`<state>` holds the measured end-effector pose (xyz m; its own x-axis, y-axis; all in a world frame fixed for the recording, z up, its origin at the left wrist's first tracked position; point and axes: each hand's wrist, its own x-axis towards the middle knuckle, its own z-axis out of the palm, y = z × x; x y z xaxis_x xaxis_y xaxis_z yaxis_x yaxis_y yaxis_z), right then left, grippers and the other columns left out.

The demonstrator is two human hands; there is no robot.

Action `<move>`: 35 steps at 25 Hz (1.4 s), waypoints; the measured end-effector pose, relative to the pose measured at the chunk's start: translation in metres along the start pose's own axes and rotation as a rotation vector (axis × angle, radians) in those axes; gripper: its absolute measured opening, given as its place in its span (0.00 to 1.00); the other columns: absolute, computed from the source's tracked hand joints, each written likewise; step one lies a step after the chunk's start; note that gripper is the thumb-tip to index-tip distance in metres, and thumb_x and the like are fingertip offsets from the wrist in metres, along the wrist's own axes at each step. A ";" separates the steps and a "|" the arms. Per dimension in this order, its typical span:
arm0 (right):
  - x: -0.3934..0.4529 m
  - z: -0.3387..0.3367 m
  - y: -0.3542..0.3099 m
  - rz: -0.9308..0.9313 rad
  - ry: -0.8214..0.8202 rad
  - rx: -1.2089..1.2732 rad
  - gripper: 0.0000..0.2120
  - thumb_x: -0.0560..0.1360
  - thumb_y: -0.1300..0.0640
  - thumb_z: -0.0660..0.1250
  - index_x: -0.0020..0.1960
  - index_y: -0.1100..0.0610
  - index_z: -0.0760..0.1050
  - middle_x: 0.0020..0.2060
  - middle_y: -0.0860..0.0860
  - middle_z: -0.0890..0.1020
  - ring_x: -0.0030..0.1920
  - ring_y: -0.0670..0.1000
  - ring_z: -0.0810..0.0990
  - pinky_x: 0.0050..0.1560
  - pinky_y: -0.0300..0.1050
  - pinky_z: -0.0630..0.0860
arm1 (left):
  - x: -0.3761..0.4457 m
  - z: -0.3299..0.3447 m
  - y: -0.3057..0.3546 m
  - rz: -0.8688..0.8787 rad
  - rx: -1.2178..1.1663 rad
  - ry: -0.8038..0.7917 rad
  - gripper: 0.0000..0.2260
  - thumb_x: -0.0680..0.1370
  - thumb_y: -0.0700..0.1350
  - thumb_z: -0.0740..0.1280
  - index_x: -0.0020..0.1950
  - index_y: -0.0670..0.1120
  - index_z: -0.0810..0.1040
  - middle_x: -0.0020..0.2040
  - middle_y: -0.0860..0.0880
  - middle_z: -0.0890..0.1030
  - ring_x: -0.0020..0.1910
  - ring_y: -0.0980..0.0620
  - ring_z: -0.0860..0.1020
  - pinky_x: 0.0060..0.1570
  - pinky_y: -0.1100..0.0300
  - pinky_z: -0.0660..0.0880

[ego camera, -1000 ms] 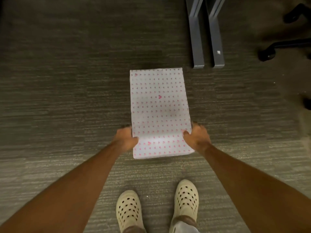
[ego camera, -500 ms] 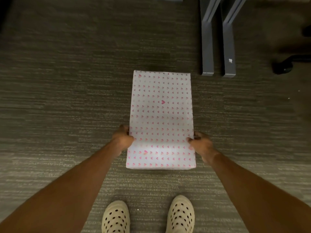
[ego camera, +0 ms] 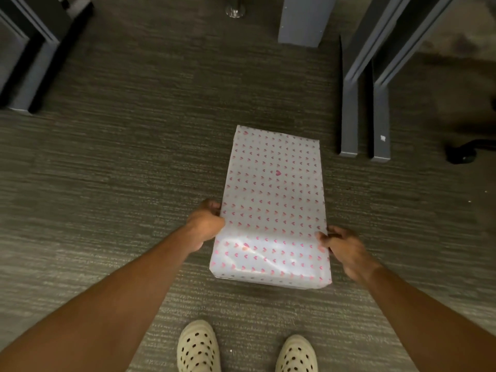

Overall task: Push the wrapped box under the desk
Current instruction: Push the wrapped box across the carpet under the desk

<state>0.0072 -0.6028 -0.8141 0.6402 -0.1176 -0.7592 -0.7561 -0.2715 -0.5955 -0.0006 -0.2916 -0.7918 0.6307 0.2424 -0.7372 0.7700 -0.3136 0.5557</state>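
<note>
Left hand (ego camera: pixel 205 228) and right hand (ego camera: pixel 346 251) each clasp a long side of the white, pink-heart-papered rectangular wrapped box (ego camera: pixel 272 208), near its close end, flat on the grey ribbed carpet (ego camera: pixel 120 183). Best pushed evenly and straight, left of the grey metal desk feet (ego camera: pixel 349 124). Desk top lies out of frame; fingertips behind the box edges are hidden.

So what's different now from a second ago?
The wrapped box has slid forward over the carpet, away from the shoes, and turned a little to the left. More of the desk legs shows ahead. Nothing was let go: the left hand and right hand still grip its near sides, and it still lies flat.
</note>
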 end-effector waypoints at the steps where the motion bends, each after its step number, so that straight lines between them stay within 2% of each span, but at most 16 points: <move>1: -0.001 0.005 -0.007 -0.010 -0.001 0.002 0.08 0.76 0.60 0.71 0.55 0.54 0.81 0.51 0.50 0.84 0.50 0.51 0.82 0.45 0.42 0.78 | 0.003 -0.010 0.002 0.019 -0.004 -0.008 0.11 0.74 0.37 0.68 0.52 0.50 0.75 0.45 0.52 0.80 0.43 0.56 0.78 0.33 0.64 0.72; 4: -0.002 0.018 -0.030 -0.063 -0.019 0.019 0.06 0.75 0.61 0.72 0.48 0.51 0.81 0.48 0.49 0.87 0.48 0.50 0.85 0.43 0.42 0.80 | 0.012 -0.036 0.014 0.072 0.001 -0.031 0.11 0.75 0.35 0.66 0.43 0.53 0.75 0.44 0.53 0.80 0.43 0.56 0.78 0.35 0.63 0.74; 6: 0.006 0.027 -0.047 -0.091 -0.011 0.006 0.06 0.74 0.60 0.72 0.47 0.49 0.81 0.45 0.48 0.87 0.46 0.49 0.86 0.39 0.40 0.80 | 0.024 -0.052 0.021 0.103 -0.018 -0.047 0.12 0.76 0.35 0.64 0.42 0.53 0.76 0.44 0.54 0.80 0.43 0.56 0.78 0.37 0.63 0.75; 10: 0.041 0.033 -0.070 -0.159 -0.069 -0.017 0.03 0.75 0.56 0.71 0.49 0.49 0.82 0.44 0.47 0.88 0.44 0.47 0.87 0.40 0.40 0.81 | 0.060 -0.069 0.037 0.216 -0.089 -0.150 0.14 0.74 0.31 0.62 0.56 0.43 0.78 0.52 0.46 0.82 0.53 0.48 0.81 0.52 0.52 0.80; 13: 0.079 0.033 -0.090 -0.211 -0.076 -0.025 0.03 0.76 0.56 0.70 0.49 0.52 0.81 0.43 0.48 0.88 0.45 0.48 0.87 0.49 0.47 0.82 | 0.102 -0.061 0.052 0.203 -0.041 -0.048 0.16 0.74 0.33 0.64 0.61 0.41 0.76 0.57 0.43 0.80 0.57 0.44 0.79 0.58 0.46 0.78; 15: 0.103 0.035 -0.107 -0.232 -0.057 -0.029 0.02 0.76 0.57 0.70 0.48 0.55 0.80 0.45 0.50 0.86 0.47 0.50 0.85 0.52 0.50 0.81 | 0.129 -0.055 0.060 0.203 -0.029 -0.028 0.15 0.75 0.33 0.65 0.60 0.41 0.76 0.56 0.44 0.80 0.55 0.45 0.79 0.54 0.49 0.79; 18: 0.129 0.039 -0.127 -0.258 -0.053 -0.010 0.02 0.76 0.60 0.70 0.48 0.56 0.79 0.46 0.49 0.85 0.47 0.49 0.83 0.55 0.50 0.80 | 0.163 -0.048 0.068 0.205 -0.100 -0.008 0.09 0.75 0.32 0.65 0.50 0.45 0.77 0.48 0.48 0.78 0.44 0.52 0.78 0.36 0.60 0.77; 20: 0.140 0.041 -0.135 -0.251 -0.039 -0.029 0.05 0.75 0.60 0.70 0.51 0.57 0.78 0.49 0.51 0.84 0.50 0.52 0.83 0.57 0.51 0.79 | 0.177 -0.046 0.074 0.192 -0.104 0.023 0.10 0.75 0.33 0.66 0.50 0.47 0.76 0.46 0.49 0.77 0.43 0.53 0.78 0.33 0.62 0.75; 23: 0.162 0.039 -0.146 -0.241 0.000 -0.032 0.11 0.74 0.60 0.71 0.55 0.61 0.77 0.54 0.54 0.83 0.53 0.55 0.82 0.53 0.49 0.80 | 0.199 -0.043 0.087 0.197 -0.113 0.020 0.14 0.76 0.33 0.66 0.59 0.45 0.75 0.53 0.47 0.78 0.52 0.48 0.79 0.37 0.59 0.76; 24: 0.170 0.038 -0.149 -0.243 0.003 -0.022 0.11 0.74 0.60 0.72 0.55 0.61 0.77 0.54 0.54 0.83 0.53 0.55 0.82 0.50 0.48 0.80 | 0.207 -0.042 0.092 0.213 -0.120 0.013 0.14 0.76 0.32 0.65 0.59 0.45 0.76 0.54 0.47 0.78 0.52 0.48 0.78 0.38 0.59 0.77; 27: 0.195 0.037 -0.163 -0.251 0.010 -0.002 0.14 0.74 0.59 0.72 0.58 0.62 0.76 0.56 0.55 0.83 0.52 0.55 0.83 0.44 0.45 0.79 | 0.230 -0.042 0.108 0.259 -0.125 0.038 0.11 0.77 0.32 0.63 0.50 0.48 0.75 0.52 0.48 0.77 0.49 0.50 0.78 0.40 0.58 0.76; 32: 0.235 0.031 -0.186 -0.280 0.039 0.027 0.12 0.73 0.60 0.73 0.54 0.59 0.77 0.52 0.54 0.84 0.48 0.52 0.84 0.40 0.44 0.78 | 0.260 -0.037 0.136 0.277 -0.106 0.096 0.10 0.78 0.33 0.60 0.50 0.48 0.73 0.60 0.45 0.78 0.60 0.43 0.77 0.55 0.49 0.79; 35: 0.253 0.027 -0.196 -0.303 0.043 0.034 0.09 0.72 0.61 0.73 0.51 0.58 0.77 0.50 0.52 0.84 0.47 0.52 0.83 0.37 0.42 0.77 | 0.273 -0.033 0.151 0.285 -0.100 0.103 0.10 0.78 0.33 0.60 0.50 0.48 0.75 0.59 0.47 0.78 0.60 0.43 0.77 0.49 0.52 0.78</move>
<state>0.3144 -0.5539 -0.8966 0.8420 -0.0768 -0.5340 -0.5333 -0.2689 -0.8021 0.2912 -0.2429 -0.8965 0.8248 0.2515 -0.5065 0.5635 -0.2916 0.7729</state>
